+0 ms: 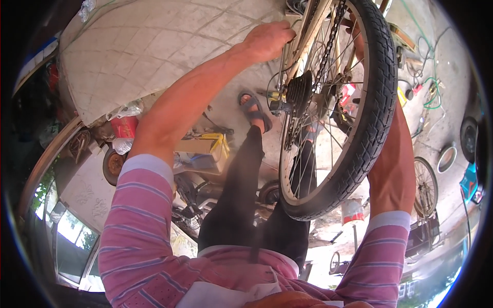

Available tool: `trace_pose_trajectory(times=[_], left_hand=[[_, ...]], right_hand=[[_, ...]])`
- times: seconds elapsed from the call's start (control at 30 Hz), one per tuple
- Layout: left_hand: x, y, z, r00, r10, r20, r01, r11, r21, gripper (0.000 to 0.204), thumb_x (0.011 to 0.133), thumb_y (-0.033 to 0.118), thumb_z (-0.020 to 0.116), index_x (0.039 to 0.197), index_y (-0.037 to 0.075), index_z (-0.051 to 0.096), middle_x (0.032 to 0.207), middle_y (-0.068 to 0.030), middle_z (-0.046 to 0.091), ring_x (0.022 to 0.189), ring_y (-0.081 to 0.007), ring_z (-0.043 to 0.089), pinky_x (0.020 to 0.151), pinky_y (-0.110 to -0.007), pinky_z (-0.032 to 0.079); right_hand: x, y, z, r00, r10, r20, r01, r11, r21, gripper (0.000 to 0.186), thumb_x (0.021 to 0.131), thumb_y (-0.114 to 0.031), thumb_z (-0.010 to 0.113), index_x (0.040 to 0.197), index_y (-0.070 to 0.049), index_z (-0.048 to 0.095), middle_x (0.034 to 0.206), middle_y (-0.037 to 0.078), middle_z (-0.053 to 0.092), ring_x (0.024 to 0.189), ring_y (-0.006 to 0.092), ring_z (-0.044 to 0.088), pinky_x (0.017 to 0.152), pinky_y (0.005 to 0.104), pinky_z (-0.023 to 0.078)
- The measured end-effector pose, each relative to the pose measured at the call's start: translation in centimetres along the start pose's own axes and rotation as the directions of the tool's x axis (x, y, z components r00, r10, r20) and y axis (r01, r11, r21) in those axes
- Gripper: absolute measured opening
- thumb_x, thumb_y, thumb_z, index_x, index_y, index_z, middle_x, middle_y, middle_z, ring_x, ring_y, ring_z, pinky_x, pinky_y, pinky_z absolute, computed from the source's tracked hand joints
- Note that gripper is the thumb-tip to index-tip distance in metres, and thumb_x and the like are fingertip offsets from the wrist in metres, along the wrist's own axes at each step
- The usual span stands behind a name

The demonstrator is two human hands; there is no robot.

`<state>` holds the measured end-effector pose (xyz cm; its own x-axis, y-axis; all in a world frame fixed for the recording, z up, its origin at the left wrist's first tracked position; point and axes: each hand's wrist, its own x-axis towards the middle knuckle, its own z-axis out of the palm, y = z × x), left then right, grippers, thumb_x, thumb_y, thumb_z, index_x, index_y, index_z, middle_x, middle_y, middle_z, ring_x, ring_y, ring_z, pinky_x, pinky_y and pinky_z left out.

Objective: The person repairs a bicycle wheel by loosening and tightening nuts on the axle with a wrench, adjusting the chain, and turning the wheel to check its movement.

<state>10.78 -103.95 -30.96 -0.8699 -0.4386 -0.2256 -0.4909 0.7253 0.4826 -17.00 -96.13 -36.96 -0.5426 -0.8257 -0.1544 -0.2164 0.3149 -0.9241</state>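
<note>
A bare, grey concrete floor (pixel 452 72) spreads out under workshop clutter, bending toward the dark round rim of the view. Nearest, at six o'clock, is the person's pink striped shirt (pixel 136 220), with dark trousers (pixel 228 195) above it. The bicycle (pixel 318 23) stands between the two arms, its rear wheel (pixel 377 118) at two o'clock, the knobbly tyre closest; chain and sprockets (pixel 299 92) show beside the spokes.

The left hand (pixel 269 41) is at twelve o'clock, fingers curled against the bicycle's near side, with the frame at its three o'clock; what they close on is hidden. The right hand (pixel 358 38), between one and two o'clock, is on the wheel's far side, seen partly past rim and spokes; whether it grips anything I cannot tell. The tyre covers part of the right forearm, and the bicycle's front is cut off at the top edge.

Farther down, a sandalled foot (pixel 255 110) rests near twelve o'clock, and a yellow-sided box (pixel 218 149) sits near nine. A spare wheel (pixel 425 187) lies past three, a green cable (pixel 436 95) between two and three. Items at the left rim are too dark to make out.
</note>
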Motion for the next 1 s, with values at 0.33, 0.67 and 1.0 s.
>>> trace_pose_trajectory(times=[0.33, 0.67, 1.0], left_hand=[[-3.1, 4.7, -7.0, 0.985, 0.169, -0.021, -0.165, 0.976, 0.139, 0.023, 0.072, 0.003, 0.066, 0.095, 0.004, 0.062, 0.097, -0.0122, 0.057, 0.095, -0.0342, 0.061, 0.078, -0.046, 0.052], [-8.5, 12.3, -10.1, 1.0, 0.022, -0.002, -0.021, 0.988, 0.154, 0.016, 0.079, 0.013, 0.063, 0.091, 0.004, 0.057, 0.093, -0.014, 0.053, 0.087, -0.0348, 0.057, 0.075, -0.045, 0.048], [-4.2, 12.9, -9.9, 0.694, -0.133, 0.708, -0.098, 0.956, 0.275, 0.023, 0.079, 0.017, 0.067, 0.097, 0.001, 0.067, 0.089, -0.0209, 0.068, 0.082, -0.0342, 0.068, 0.069, -0.045, 0.053]], right_hand=[[-0.4, -2.9, 0.1, 0.997, 0.079, -0.011, -0.08, 0.996, -0.031, 0.033, 0.086, -0.031, 0.07, 0.102, -0.002, 0.071, 0.083, 0.014, 0.073, 0.076, 0.0176, 0.066, 0.075, 0.0339, 0.053], [0.0, -6.2, -0.4, 0.982, 0.187, -0.012, -0.188, 0.981, -0.051, 0.034, 0.085, -0.031, 0.071, 0.102, -0.002, 0.072, 0.083, 0.015, 0.073, 0.076, 0.0182, 0.067, 0.075, 0.034, 0.053], [-1.8, -12.1, -1.2, 0.957, 0.29, -0.022, -0.291, 0.956, -0.042, 0.034, 0.084, -0.023, 0.06, 0.111, -0.01, 0.076, 0.087, 0.015, 0.075, 0.08, 0.0261, 0.073, 0.076, 0.0349, 0.056]])
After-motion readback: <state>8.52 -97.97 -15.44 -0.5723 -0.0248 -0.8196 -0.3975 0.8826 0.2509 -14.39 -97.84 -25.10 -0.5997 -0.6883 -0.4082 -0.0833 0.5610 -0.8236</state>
